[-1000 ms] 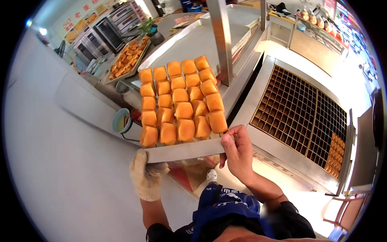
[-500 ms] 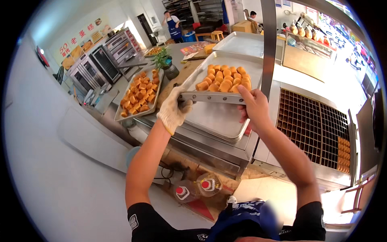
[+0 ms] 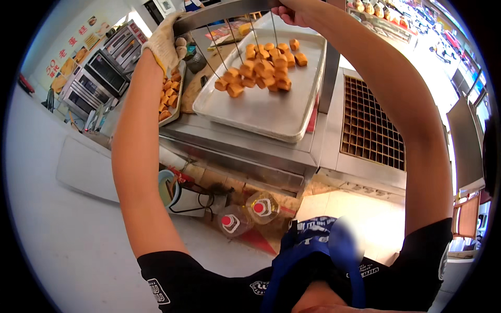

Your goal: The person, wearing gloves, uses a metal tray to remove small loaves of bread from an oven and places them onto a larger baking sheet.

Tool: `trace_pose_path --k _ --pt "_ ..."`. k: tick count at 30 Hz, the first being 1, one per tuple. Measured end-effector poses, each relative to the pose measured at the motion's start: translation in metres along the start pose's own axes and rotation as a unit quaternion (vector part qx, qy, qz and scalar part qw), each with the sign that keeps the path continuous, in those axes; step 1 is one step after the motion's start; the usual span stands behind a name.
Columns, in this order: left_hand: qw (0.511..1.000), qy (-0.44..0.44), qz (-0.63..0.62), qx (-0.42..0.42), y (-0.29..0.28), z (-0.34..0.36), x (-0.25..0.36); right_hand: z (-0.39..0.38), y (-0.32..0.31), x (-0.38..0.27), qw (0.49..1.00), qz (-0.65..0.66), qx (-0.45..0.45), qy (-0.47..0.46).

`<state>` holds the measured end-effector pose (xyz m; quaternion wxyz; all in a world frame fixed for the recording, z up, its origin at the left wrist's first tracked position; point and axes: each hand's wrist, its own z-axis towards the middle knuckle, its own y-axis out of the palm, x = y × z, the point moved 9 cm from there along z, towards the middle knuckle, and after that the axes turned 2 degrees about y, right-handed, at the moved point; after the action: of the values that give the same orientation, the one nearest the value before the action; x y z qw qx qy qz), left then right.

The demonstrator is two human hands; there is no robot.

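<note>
With my left hand, in a pale knitted glove, I grip one end of a metal bar with long thin prongs. My bare right hand is closed round its other end. The prongs point down toward small golden-brown cakes over a silver baking tray. Some cakes look blurred and appear to be in the air; others lie on the tray. Whether any cake is still on a prong I cannot tell. Beside my left forearm, more cakes fill a second tray.
To the right, a dark metal grid mould is set in a counter. A plant pot stands behind the left tray. Below the table are a jug with a red cap, a similar jug and a bucket.
Both hands have raised the bar up and away, tilting it so its prongs now show. The cakes have come apart from their tight rows and scattered above and onto the tray.
</note>
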<state>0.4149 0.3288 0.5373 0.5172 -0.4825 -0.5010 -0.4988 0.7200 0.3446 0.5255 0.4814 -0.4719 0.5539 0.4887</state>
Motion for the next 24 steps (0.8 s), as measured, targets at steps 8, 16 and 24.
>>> trace_pose_path --k 8,16,24 --pt "0.999 0.019 -0.022 0.022 -0.013 -0.005 0.025 0.011 0.005 -0.052 0.995 -0.005 -0.037 -0.095" --pt "0.994 0.085 -0.040 0.058 -0.020 -0.045 0.053 -0.011 0.020 -0.079 0.988 0.019 -0.058 -0.143" --pt "0.924 0.343 -0.073 0.150 0.003 -0.282 -0.077 -0.179 -0.044 0.020 0.965 0.039 -0.147 -0.213"
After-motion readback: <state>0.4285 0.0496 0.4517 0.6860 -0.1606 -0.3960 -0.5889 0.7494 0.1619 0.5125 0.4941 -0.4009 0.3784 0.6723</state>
